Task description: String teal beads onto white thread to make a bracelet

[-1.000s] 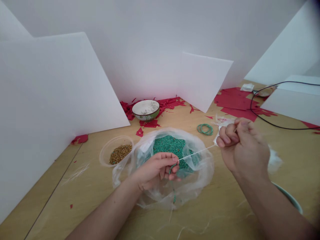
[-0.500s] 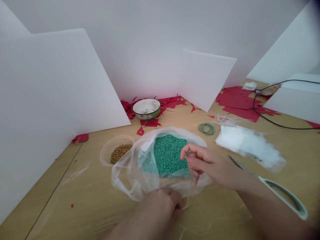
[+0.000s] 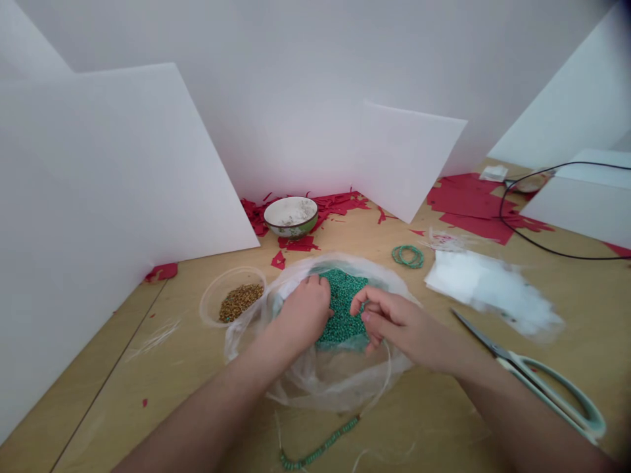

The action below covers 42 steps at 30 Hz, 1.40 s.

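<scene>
"What colour are the beads (image 3: 344, 318)?"
"Green — like those on the whitish thread (image 3: 388, 371)."
"And the bowl (image 3: 290, 227)?"
"White inside, dark-rimmed, green-and-white patterned outside."
"The scissors (image 3: 503, 355)?"
"Grey blades (image 3: 474, 330), pale green handles (image 3: 559, 372) — and the paper (image 3: 463, 199) is plain red."

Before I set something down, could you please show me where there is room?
Free: table right of the white packets, between black cable and scissors; also a patch between bowl and green bead coil. Crowded: the plastic bag, with left hand and right hand over its green beads and beaded string in front.
</scene>
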Each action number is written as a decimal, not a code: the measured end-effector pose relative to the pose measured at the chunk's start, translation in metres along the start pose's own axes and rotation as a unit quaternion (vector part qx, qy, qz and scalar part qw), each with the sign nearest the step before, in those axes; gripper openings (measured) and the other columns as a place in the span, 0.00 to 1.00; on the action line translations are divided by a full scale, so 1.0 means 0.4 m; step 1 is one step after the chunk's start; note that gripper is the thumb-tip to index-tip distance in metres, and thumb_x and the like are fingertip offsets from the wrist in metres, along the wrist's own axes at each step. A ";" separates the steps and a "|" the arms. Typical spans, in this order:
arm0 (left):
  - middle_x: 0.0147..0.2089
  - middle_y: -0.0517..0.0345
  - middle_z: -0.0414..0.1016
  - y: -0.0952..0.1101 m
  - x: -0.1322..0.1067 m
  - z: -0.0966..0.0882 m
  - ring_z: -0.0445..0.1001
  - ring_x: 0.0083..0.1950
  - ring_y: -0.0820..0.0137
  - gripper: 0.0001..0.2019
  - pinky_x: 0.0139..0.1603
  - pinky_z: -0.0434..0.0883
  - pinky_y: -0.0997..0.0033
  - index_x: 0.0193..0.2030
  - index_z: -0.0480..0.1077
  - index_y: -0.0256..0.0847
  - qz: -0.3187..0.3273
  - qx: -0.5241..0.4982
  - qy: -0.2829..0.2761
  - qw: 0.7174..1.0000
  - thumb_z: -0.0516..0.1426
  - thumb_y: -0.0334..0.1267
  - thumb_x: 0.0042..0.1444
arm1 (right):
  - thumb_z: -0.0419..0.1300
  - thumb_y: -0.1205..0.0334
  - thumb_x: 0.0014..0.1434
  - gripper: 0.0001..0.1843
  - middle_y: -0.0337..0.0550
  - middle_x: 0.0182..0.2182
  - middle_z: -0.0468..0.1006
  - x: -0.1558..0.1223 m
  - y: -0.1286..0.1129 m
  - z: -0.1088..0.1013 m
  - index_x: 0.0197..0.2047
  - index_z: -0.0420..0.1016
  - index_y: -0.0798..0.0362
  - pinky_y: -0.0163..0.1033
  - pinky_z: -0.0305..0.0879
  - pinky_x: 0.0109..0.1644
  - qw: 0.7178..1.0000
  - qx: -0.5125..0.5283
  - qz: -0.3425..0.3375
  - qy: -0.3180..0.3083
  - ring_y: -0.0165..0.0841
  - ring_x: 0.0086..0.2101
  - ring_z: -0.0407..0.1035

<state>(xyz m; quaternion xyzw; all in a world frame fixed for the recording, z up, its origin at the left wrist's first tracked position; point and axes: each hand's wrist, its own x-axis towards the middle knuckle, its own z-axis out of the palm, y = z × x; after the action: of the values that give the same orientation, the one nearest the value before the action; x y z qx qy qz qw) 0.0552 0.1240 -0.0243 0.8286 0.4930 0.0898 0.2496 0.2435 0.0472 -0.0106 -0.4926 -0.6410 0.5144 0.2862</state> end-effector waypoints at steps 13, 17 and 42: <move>0.47 0.44 0.74 -0.007 -0.058 0.015 0.75 0.48 0.68 0.15 0.53 0.70 0.67 0.51 0.69 0.33 -0.075 -0.565 -0.084 0.817 0.51 0.40 0.64 | 0.45 0.61 0.68 0.08 0.34 0.28 0.69 0.004 -0.009 0.025 0.48 0.61 0.47 0.37 0.64 0.32 0.990 -0.103 -0.021 0.096 0.32 0.29 0.73; 0.52 0.37 0.72 0.001 -0.108 0.008 0.72 0.57 0.63 0.18 0.63 0.65 0.63 0.52 0.68 0.28 -0.151 -0.738 -0.086 0.652 0.48 0.42 0.67 | 0.46 0.65 0.68 0.09 0.37 0.29 0.72 0.005 -0.008 0.049 0.49 0.61 0.49 0.38 0.61 0.32 0.969 -0.203 -0.054 0.134 0.34 0.30 0.71; 0.55 0.38 0.73 0.024 -0.152 -0.004 0.71 0.60 0.60 0.19 0.66 0.64 0.61 0.52 0.70 0.27 -0.149 -0.796 -0.092 0.579 0.50 0.42 0.67 | 0.53 0.72 0.64 0.10 0.48 0.36 0.70 0.002 0.007 0.071 0.38 0.76 0.54 0.44 0.64 0.44 0.830 -0.434 -0.221 0.270 0.38 0.39 0.64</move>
<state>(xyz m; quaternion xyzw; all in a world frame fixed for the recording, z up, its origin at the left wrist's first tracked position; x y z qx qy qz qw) 0.0319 0.0684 -0.0121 0.2158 0.3149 0.3310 0.8630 0.2195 0.0372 -0.0220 -0.5308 -0.7872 -0.0474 0.3104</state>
